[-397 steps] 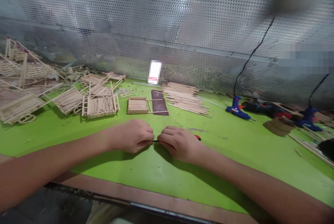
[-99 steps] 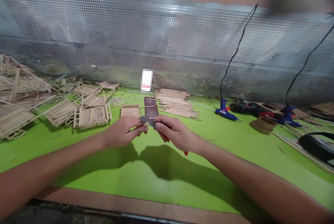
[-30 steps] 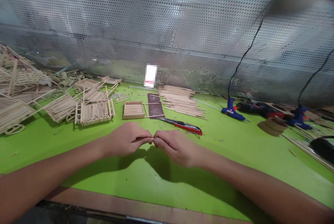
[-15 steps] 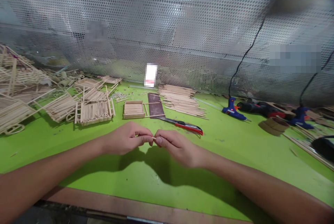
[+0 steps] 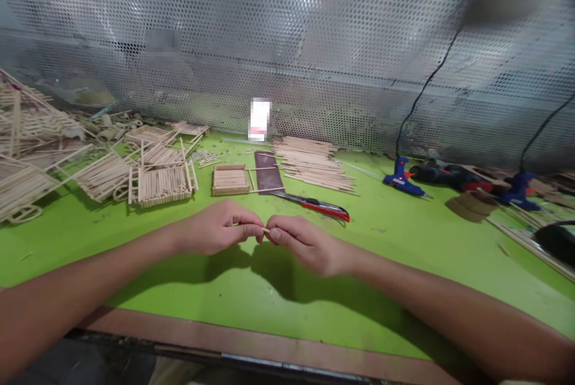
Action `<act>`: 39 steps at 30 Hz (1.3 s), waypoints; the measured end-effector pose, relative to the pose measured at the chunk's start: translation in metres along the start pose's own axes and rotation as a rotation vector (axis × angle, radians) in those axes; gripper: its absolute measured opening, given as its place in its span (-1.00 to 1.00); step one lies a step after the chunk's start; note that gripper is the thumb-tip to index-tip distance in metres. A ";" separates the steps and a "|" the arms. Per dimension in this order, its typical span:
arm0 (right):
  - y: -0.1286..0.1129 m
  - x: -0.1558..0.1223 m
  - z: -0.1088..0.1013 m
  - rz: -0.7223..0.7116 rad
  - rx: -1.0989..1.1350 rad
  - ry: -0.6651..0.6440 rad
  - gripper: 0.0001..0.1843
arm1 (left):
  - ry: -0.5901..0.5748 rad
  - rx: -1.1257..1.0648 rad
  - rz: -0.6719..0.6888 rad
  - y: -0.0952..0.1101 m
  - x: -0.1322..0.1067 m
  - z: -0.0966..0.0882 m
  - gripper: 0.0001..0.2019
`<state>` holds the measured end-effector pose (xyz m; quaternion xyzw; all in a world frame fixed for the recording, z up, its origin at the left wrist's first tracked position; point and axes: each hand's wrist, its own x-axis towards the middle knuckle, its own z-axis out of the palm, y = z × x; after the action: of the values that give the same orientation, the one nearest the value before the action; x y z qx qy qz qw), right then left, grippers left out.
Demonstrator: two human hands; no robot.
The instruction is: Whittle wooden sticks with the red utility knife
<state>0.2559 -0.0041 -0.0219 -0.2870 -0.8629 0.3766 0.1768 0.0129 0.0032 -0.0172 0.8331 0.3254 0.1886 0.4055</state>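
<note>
Work at a green-topped bench (image 5: 381, 271), seen from the worker's head; the left hand (image 5: 215, 227) and the right hand (image 5: 305, 245) meet at lower centre, fingertips almost touching; each hand is closed in a pinch, thumb against fingers, on a short wooden stick (image 5: 265, 230), which spans the small gap between them and is mostly hidden by the fingers; the stick is held above the bench, not resting on it; the shadows of both hands fall on the green surface below.

Directly beyond the hands lies a snap-off utility knife (image 5: 317, 208), red and black, its blade toward a dark brown strip of board (image 5: 267, 172); the knife is near the right hand but untouched; left of the strip stands a small panel of laid sticks (image 5: 230, 180); behind and right of the strip is a loose stack of wooden sticks (image 5: 312, 163).

At left, stick-built cart frames (image 5: 162, 186) lie beside a larger heap of stick models (image 5: 27, 127) at the far-left edge; at right, two blue hot glue guns (image 5: 401, 179) (image 5: 518, 191) lie with black cords (image 5: 426, 88) rising along a perforated metal screen (image 5: 314, 44) at the bench's back.
</note>
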 end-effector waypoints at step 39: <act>0.012 0.007 0.008 0.189 0.088 0.022 -0.67 | 0.296 0.559 0.277 -0.019 0.004 0.011 -0.73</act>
<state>0.2503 0.0028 -0.0360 -0.3634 -0.8125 0.4259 0.1623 0.0143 0.0088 -0.0387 0.9118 0.3038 0.2643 0.0806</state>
